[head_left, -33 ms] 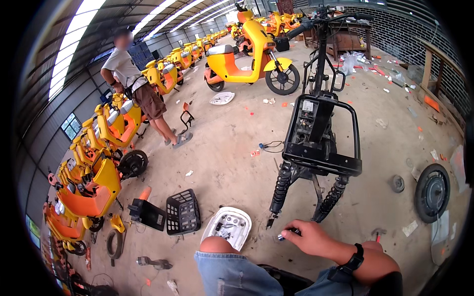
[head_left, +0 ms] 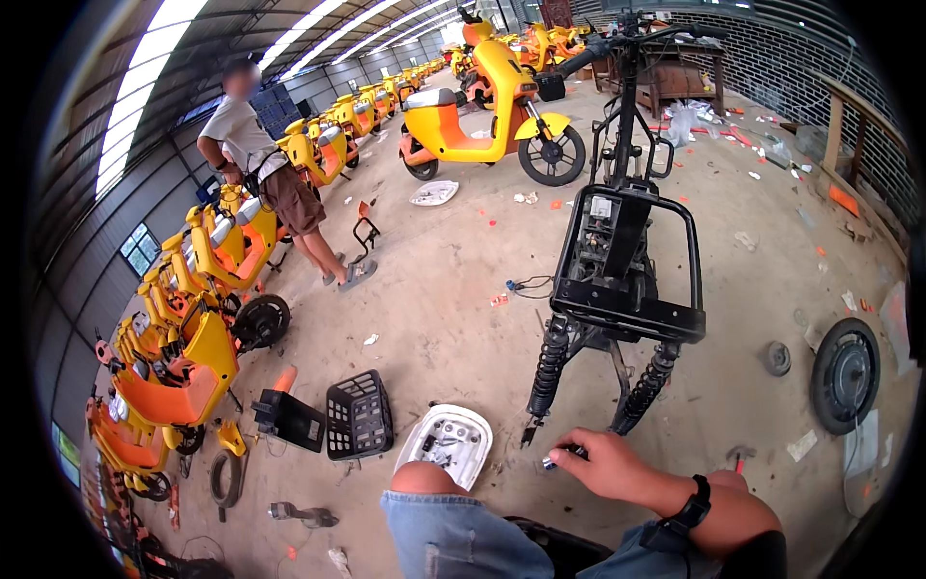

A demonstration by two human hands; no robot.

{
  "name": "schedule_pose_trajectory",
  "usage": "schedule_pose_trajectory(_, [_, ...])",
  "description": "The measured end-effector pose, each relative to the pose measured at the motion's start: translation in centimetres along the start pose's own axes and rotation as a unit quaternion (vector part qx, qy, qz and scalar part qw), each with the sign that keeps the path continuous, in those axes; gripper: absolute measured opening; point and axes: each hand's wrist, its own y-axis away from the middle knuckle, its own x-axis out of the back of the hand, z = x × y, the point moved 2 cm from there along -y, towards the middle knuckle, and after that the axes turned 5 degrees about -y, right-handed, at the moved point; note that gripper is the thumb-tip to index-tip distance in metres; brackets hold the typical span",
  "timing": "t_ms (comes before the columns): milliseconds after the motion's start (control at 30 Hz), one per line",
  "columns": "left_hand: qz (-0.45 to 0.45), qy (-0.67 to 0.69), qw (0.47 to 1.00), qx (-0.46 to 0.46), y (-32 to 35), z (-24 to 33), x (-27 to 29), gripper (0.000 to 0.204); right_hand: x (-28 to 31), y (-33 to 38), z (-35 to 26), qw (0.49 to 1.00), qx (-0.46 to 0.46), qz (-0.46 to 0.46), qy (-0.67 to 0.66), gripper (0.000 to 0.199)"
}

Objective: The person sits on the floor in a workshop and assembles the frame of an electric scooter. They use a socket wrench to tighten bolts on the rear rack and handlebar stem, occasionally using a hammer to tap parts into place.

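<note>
My right hand [head_left: 606, 465] is closed on a short dark tool with a silver cylindrical end [head_left: 550, 462], much of it hidden by the fingers. It hovers just below the stripped black scooter frame [head_left: 632, 317], between and below two coil shock absorbers. The left shock absorber [head_left: 548, 372] ends in a fork near my fingertips, apart from the tool. The right shock absorber [head_left: 648, 388] slants down close behind my hand. A white tray [head_left: 485, 439] with small metal parts lies left of my hand, partly behind my knee. My left hand is out of view.
A black crate [head_left: 359, 415] and a black box [head_left: 289, 421] lie to the left. A wheel [head_left: 845, 376] and a hammer [head_left: 739, 455] are at the right. Yellow scooters [head_left: 482, 106] stand ahead and along the left, where a person [head_left: 253, 145] stands.
</note>
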Motion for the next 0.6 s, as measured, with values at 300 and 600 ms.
schedule_pose_trajectory(300, [-0.047, -0.039, 0.998, 0.034, 1.3, -0.4, -0.2, 0.026, 0.1, 1.9, 1.3, 0.997, 0.067, 0.026, -0.015, 0.034])
schedule_pose_trajectory(600, [-0.173, -0.036, 0.917, 0.357, 19.3, -17.5, -0.7, 0.026, 0.5, 2.4, 0.2, 0.999, -0.030, -0.003, -0.011, 0.031])
